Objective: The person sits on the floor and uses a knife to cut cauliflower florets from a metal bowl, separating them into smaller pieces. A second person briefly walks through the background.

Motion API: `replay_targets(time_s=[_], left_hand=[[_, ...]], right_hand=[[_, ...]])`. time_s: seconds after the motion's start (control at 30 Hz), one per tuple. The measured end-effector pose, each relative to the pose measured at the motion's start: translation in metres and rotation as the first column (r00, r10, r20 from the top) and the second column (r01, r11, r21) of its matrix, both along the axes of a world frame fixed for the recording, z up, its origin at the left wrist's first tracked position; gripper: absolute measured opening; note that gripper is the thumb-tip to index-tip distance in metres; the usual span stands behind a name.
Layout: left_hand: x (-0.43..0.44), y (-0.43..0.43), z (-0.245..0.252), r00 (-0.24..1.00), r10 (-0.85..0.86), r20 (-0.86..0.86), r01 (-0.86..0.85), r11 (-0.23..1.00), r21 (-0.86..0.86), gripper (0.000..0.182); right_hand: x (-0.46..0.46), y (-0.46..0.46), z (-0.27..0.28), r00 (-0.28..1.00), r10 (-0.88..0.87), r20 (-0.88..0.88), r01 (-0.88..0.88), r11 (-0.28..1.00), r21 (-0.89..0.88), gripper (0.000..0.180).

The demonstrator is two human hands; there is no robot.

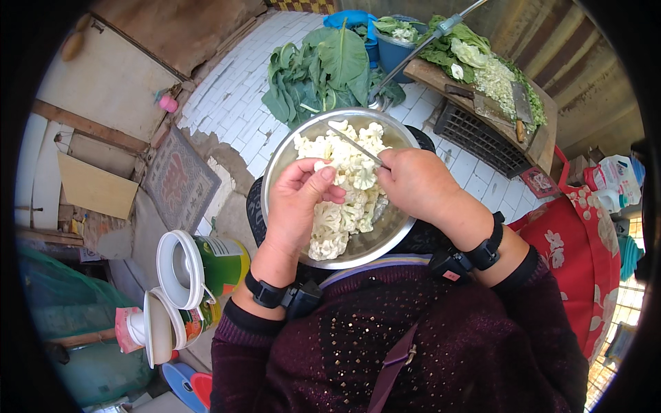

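A round stainless steel bowl (397, 229) rests on my lap, holding a heap of cauliflower florets (335, 227). Over its left side, my left hand (304, 193) pinches a small cauliflower piece (321, 165) between thumb and fingers. My right hand (413, 178) is closed around a knife whose narrow blade (356, 145) slants up and left above the florets. The knife's handle is hidden inside my fist. Both wrists carry black strapped devices.
Large green leaves (330, 72) lie on the white tiled floor beyond the bowl. At the right, a wooden board (542, 111) on a black crate (475, 134) bears chopped greens and cleavers (521, 103). A blue bucket (395, 51) stands behind; plastic buckets (178, 268) are at left.
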State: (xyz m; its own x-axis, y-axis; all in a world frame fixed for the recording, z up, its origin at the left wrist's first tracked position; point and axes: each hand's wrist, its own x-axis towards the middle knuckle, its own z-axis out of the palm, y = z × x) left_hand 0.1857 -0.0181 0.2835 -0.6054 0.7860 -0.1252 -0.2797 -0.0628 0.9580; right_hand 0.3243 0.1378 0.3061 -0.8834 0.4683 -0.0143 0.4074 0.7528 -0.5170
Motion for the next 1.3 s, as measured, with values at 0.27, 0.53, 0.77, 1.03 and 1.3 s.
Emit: replay_targets(time_s=[0.27, 0.53, 0.77, 1.03, 1.3], left_hand=[[-0.008, -0.002, -0.002, 0.994, -0.070, 0.083, 0.073, 0.996, -0.042, 0.018], [-0.007, -0.004, 0.002, 0.984, -0.124, -0.125, 0.104, 0.983, -0.152, 0.019], [-0.009, -0.007, 0.009, 0.963, -0.174, -0.207, 0.133, 0.971, -0.198, 0.034], [-0.075, -0.042, -0.046, 0.708, 0.259, -0.656, -0.517, 0.824, -0.233, 0.033], [-0.112, -0.059, -0.091, 0.769, 0.132, -0.625, -0.532, 0.673, -0.513, 0.035]], right_hand=[[0.006, 0.007, 0.002, 0.984, -0.097, -0.147, 0.067, 0.978, -0.199, 0.025], [0.007, 0.020, 0.000, 0.994, -0.054, -0.093, 0.035, 0.980, -0.198, 0.030], [0.007, 0.019, -0.001, 1.000, 0.024, -0.018, -0.027, 0.984, -0.178, 0.028], [0.002, 0.035, -0.008, 0.979, -0.138, -0.151, 0.123, 0.987, -0.101, 0.026], [-0.004, 0.058, -0.032, 0.982, -0.191, 0.010, 0.190, 0.980, 0.066, 0.030]])
